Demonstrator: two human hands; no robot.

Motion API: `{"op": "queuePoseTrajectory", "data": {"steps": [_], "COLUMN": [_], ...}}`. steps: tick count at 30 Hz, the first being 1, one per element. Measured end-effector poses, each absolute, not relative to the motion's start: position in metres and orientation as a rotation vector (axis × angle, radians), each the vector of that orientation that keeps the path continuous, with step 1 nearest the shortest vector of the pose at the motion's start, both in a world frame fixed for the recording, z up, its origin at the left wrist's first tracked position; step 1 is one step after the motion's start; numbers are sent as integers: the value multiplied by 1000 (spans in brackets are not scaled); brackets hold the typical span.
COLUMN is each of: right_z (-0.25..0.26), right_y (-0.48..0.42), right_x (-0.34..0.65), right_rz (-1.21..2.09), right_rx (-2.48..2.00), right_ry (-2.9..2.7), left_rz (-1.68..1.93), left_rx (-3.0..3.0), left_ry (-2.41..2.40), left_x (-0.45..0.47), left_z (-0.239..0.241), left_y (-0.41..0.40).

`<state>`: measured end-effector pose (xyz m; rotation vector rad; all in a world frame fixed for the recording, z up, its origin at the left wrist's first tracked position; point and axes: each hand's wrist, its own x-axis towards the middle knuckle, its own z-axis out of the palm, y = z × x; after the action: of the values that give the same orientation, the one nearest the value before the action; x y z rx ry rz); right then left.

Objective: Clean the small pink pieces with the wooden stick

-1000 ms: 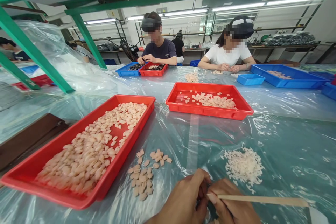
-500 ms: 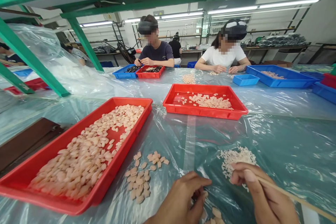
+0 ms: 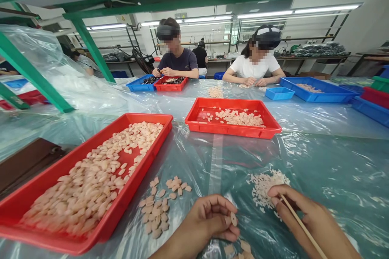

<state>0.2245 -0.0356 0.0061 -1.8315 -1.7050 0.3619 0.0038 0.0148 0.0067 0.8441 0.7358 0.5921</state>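
My left hand pinches a small beige oval piece on edge between thumb and fingertips; a small dark mark shows at its centre. In my right hand lies a thin wooden stick, slanting down to the bottom edge. The right fingertips are closed over the near side of a heap of tiny white bits; whether they also pinch one is hidden. Left of my left hand is a loose group of flat beige pieces. More beige pieces lie below, between my hands.
A big red tray full of pale oval pieces stands at left, beside a brown case. Another red tray lies ahead. Two co-workers sit across the plastic-covered table among blue trays. A green shelf frame crosses overhead.
My left hand has turned up from near the table, and the beige oval piece now shows in its fingers. My right hand stays by the white heap, its stick now steeper. The view has shifted slightly.
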Motion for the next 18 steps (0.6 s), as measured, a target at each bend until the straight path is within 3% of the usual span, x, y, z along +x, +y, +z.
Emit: {"op": "queuePoseTrajectory", "data": {"steps": [8,18], "right_z": [3,-3], "right_y": [-36,-36], "right_x": [220,225], "right_rz": [328,336], "right_rx": [-1819,-1742], "right_ry": [-1757,-1754], "left_rz": [575,354], "left_rx": [873,1496], "left_ry": [733,865], "left_x": [3,-3], "left_z": [5,31], "left_y": [14,10]}}
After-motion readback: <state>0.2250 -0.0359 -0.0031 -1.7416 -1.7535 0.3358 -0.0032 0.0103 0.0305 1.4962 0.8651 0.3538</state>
